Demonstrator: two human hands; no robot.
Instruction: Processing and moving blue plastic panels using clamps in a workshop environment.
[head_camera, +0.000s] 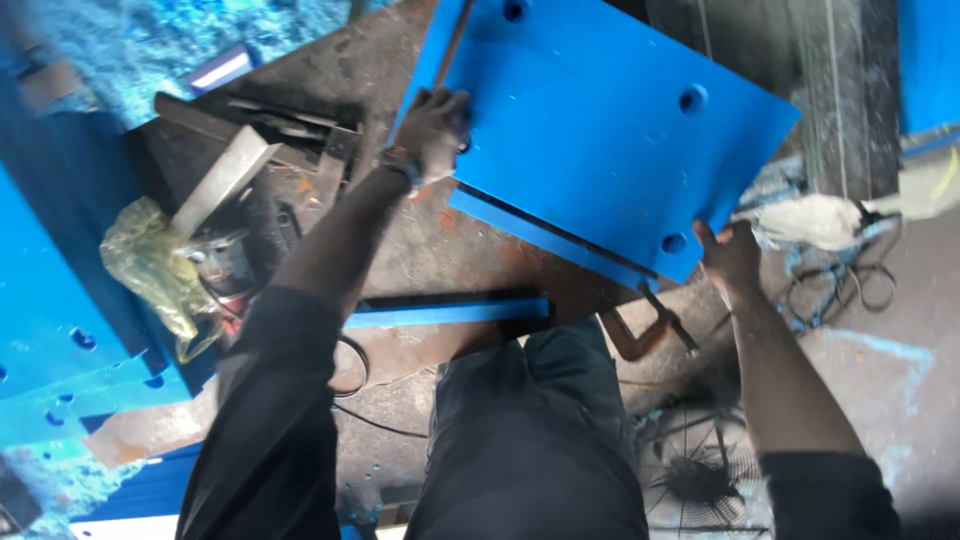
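A fan grille (700, 478) lies on the floor near the person's legs. Farther out, the right hand (730, 255) clamps the near corner of a blue drilled plate (610, 130) lying tilted on the rusty bench (440, 250). The left hand (432, 130) grips its far-left edge.
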